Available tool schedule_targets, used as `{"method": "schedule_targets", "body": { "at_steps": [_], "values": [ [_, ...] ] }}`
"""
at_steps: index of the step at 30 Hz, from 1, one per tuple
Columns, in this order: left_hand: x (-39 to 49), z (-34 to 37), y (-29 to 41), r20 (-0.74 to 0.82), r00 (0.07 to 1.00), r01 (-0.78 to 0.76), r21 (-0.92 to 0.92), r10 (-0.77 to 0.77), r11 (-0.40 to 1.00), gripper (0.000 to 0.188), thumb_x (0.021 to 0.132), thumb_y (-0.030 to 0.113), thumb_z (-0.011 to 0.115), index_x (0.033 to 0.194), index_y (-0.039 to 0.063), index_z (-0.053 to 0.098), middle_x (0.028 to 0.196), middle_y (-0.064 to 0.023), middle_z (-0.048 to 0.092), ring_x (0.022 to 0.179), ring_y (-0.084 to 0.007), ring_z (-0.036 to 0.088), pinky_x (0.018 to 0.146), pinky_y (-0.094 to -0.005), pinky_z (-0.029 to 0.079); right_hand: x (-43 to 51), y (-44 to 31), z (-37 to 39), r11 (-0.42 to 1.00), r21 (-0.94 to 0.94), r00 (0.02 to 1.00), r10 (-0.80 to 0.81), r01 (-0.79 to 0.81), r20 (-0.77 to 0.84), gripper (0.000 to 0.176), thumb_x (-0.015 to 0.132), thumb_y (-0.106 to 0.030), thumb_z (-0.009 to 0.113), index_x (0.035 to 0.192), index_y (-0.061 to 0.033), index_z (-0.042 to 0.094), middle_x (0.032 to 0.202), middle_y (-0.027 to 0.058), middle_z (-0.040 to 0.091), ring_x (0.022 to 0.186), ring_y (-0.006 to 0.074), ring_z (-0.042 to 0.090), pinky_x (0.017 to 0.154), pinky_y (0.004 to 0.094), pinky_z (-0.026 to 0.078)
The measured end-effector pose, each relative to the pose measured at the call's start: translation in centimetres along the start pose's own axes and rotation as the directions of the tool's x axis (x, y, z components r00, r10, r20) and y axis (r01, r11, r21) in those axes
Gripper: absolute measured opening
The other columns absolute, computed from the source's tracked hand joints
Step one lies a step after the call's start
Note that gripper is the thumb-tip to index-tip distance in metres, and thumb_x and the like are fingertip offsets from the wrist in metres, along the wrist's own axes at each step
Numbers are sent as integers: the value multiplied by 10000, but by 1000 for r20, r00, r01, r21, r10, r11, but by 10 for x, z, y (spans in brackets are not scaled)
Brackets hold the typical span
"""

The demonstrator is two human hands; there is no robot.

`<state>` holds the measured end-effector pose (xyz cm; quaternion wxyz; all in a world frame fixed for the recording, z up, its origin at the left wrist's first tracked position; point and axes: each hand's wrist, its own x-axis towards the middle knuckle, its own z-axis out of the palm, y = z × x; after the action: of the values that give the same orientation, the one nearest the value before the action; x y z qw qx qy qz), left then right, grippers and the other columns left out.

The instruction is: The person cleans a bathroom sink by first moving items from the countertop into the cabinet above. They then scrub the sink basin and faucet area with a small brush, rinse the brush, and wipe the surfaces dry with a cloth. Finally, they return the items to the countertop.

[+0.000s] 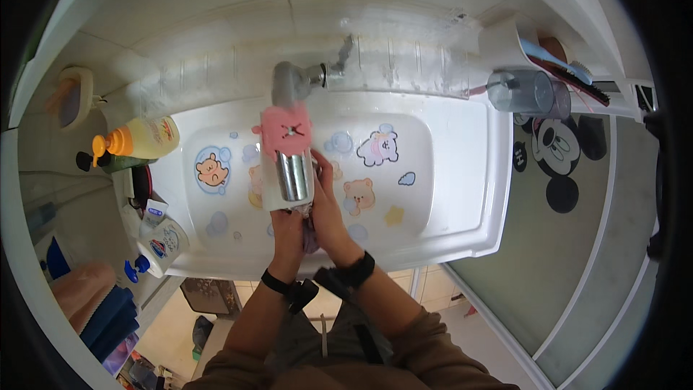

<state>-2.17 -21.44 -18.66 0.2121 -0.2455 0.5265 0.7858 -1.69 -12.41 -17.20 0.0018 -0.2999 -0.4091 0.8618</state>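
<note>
Over a white sink basin [460, 195], my left hand [288, 230] and my right hand [328, 210] are close together under the front end of a faucet [293, 179]. Between my palms is a bunched greyish-purple cloth [310, 237], gripped from both sides. The faucet hides most of my left fingers; the right fingers reach up along its side. A pink animal-shaped cover [287, 131] sits on the faucet, with chrome metal in front of it and a grey handle [291, 82] behind.
On the left ledge are a yellow pump bottle [154, 137], a white pump bottle [165, 246] and a small box [155, 212]. Towels [111, 319] hang at lower left. A clear cup [520, 91] and brushes [563, 67] are at right. A clear shelf [400, 73] runs behind the faucet.
</note>
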Motion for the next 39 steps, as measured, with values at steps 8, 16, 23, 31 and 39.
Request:
{"method": "schedule_targets", "body": {
  "at_steps": [8,16,23,31,39],
  "values": [
    [-10,10,5,15,997,-64,-235,69,970,453,1041,45,664,1475,-4,546,1363,-91,654,1184,-165,659,965,-321,569,-30,13,-13,847,-468,968,-228,252,108,706,1106,-260,601,1706,-94,269,1526,144,503,1493,277,436,1258,417,346],
    [-16,16,24,411,824,-563,663,389,493,402,885,77,762,1263,-19,665,1220,-157,699,1088,-295,707,949,-395,574,0,-12,-40,760,351,837,507,-547,206,506,1110,-543,549,1358,-117,661,1270,42,725,1141,204,696,1007,357,555],
    [-10,0,28,676,673,-734,660,300,160,402,926,200,727,1298,47,709,1278,-230,707,1086,-478,688,939,-572,536,5,-19,-28,704,377,798,545,-602,257,485,1098,-568,553,1279,-129,653,1246,54,718,1168,212,689,1038,379,554],
    [17,-19,7,648,734,-671,738,204,70,269,1009,246,659,980,-1,761,839,-221,732,753,-464,684,654,-535,524,4,21,-31,683,312,744,653,-660,145,417,1157,-368,371,1387,-104,598,1304,85,711,1204,258,679,1085,424,536],
    [16,-21,-2,317,898,-434,746,304,504,358,1034,318,596,981,-7,735,865,-240,735,792,-445,695,715,-518,540,-6,17,-26,763,-156,775,631,-627,-27,472,1149,-377,399,1407,-36,599,1123,88,753,906,205,753,729,354,621]
  ]
}}
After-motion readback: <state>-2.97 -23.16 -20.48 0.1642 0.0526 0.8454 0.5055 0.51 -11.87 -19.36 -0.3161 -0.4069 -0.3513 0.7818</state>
